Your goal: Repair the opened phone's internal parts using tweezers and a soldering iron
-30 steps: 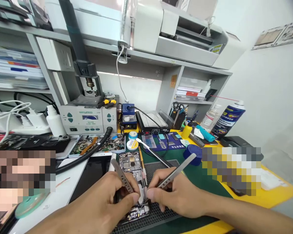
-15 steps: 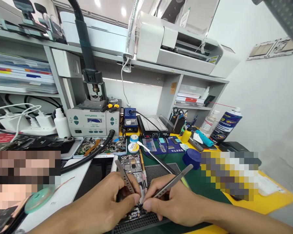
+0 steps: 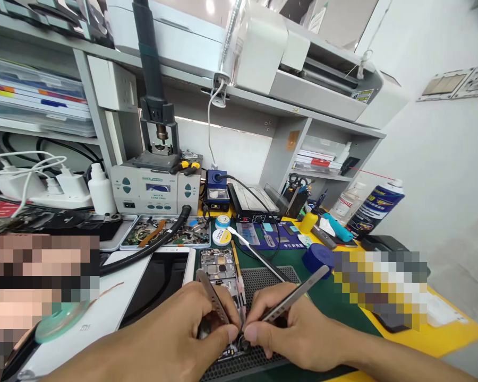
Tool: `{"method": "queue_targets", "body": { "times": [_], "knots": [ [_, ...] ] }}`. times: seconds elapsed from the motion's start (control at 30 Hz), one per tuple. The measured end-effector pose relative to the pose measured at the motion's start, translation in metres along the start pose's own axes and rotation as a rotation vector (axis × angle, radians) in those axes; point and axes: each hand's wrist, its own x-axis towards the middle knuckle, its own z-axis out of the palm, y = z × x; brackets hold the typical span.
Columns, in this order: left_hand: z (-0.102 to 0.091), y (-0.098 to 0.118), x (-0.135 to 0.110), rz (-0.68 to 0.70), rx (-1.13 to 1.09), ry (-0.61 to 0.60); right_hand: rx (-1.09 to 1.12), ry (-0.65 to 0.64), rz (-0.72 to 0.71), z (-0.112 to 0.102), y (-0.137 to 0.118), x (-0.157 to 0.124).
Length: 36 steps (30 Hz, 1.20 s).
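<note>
An opened phone (image 3: 219, 265) with its circuit board bare lies on a black perforated mat (image 3: 263, 278) in front of me. My left hand (image 3: 183, 329) is closed around a pair of steel tweezers (image 3: 213, 300), tips down on the phone's lower half. My right hand (image 3: 290, 329) pinches a second pair of tweezers (image 3: 298, 294) that slants up to the right. Both tips meet between my thumbs over the board; what they touch is hidden.
A white phone (image 3: 159, 281) lies screen up to the left. Behind stand a hot-air rework station (image 3: 155, 188), a parts tray (image 3: 167, 233), a blue solder stand (image 3: 217, 193), a heating plate (image 3: 250, 204), a blue round lid (image 3: 316, 254), a spray can (image 3: 376, 207). Shelves rise behind.
Both hands stay on the phone with the tweezers; the tips have worked slightly lower on the board. The camera has shifted a little, so the bench sits further right and higher.
</note>
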Motion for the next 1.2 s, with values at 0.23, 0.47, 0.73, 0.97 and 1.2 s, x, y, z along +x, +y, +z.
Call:
{"method": "queue_targets", "body": {
  "times": [0.23,0.47,0.73,0.97,1.2],
  "knots": [
    [0.004,-0.003,-0.002,-0.017,-0.035,0.049,-0.051,-0.014,-0.055,-0.001,-0.001,-0.003],
    [0.005,-0.01,-0.003,-0.028,-0.034,0.043,0.009,-0.018,-0.048,-0.001,0.002,-0.002],
    [0.006,-0.011,-0.002,-0.045,-0.051,0.074,0.044,-0.013,0.015,-0.001,0.004,0.0],
    [0.009,-0.012,-0.003,-0.041,-0.04,0.117,0.045,-0.006,-0.002,0.0,0.004,-0.001],
    [0.009,-0.021,-0.004,0.0,-0.045,0.045,0.006,-0.016,-0.046,-0.001,0.004,-0.001]
  ]
}}
